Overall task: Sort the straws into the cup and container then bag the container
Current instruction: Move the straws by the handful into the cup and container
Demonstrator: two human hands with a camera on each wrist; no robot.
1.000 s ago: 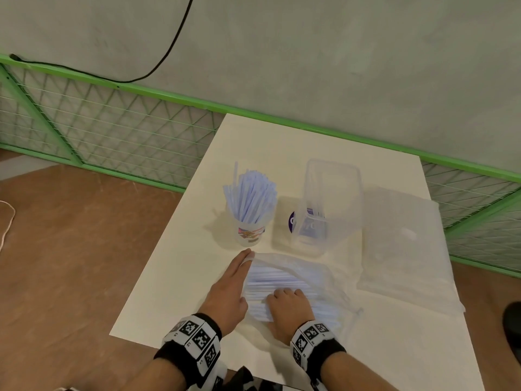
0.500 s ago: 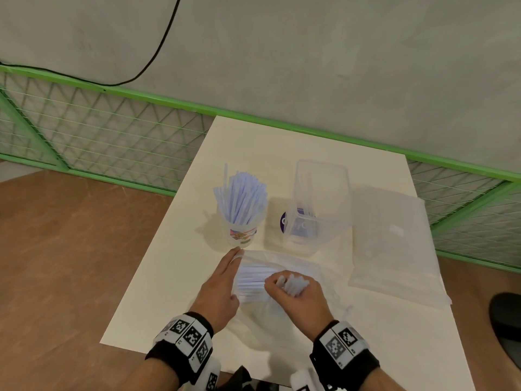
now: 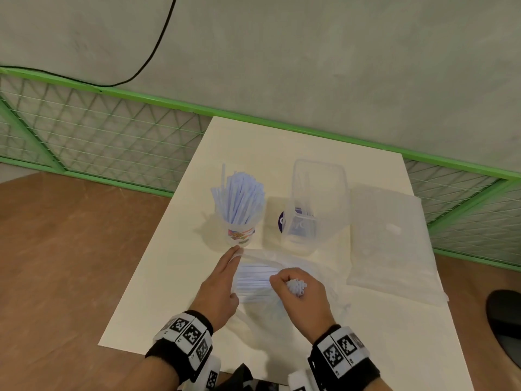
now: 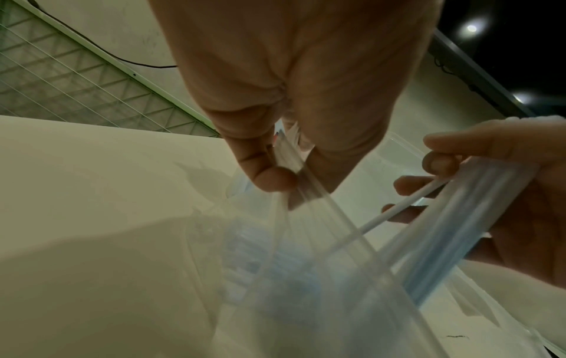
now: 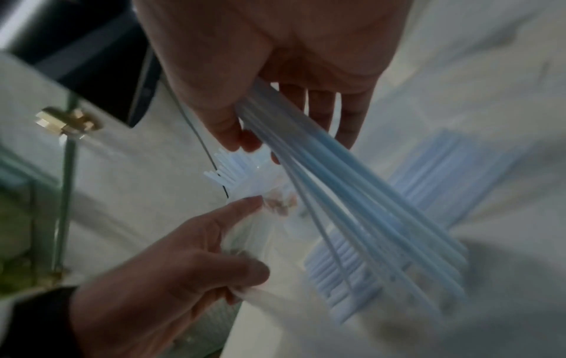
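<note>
- At 6 o'clock on the white table (image 3: pixel 158 277), the right hand (image 3: pixel 303 299) clamps a bundle of pale blue plastic straws (image 5: pixel 346 193); sorting step.
- Left hand (image 3: pixel 218 289) pinches the clear plastic wrapper (image 4: pixel 306 266).
- Next: carry the bundle to the clear rectangular container (image 3: pixel 317 204) at 12 o'clock; the printed cup (image 3: pixel 239 218) looks full.

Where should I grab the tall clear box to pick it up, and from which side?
Probably grip the clear container around its upper walls, coming straight down from above. It stands upright and open-topped on the table, with the straw-filled cup on one side and the flat bag on the other, so the top is the freest way in.
</note>
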